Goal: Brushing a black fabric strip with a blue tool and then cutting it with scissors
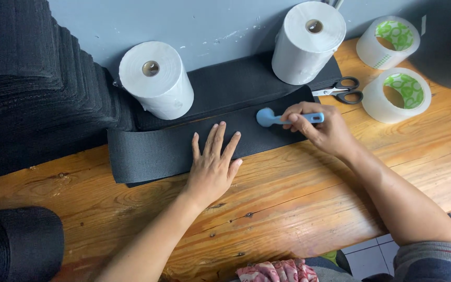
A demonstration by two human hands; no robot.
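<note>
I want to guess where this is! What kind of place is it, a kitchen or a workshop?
Probably a small craft or sewing workshop. A wooden workbench holds black fabric strips, with more stacked alongside, plus tape rolls and scissors. The right hand holds a blue tool.

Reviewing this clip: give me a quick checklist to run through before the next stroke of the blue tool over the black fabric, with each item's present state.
1. Left hand flat on the black fabric, pinning it: ok.
2. Right hand gripping the blue tool by its handle: ok.
3. Tool's round head over the fabric: ok; whether it touches, cannot tell.
4. Left fingers apart from the tool head: ok.
5. Scissors and tape rolls lie off the fabric: ok.
6. Two white paper rolls stand on the fabric's far part: ok for the near strip; whether they hinder, cannot tell.
</note>
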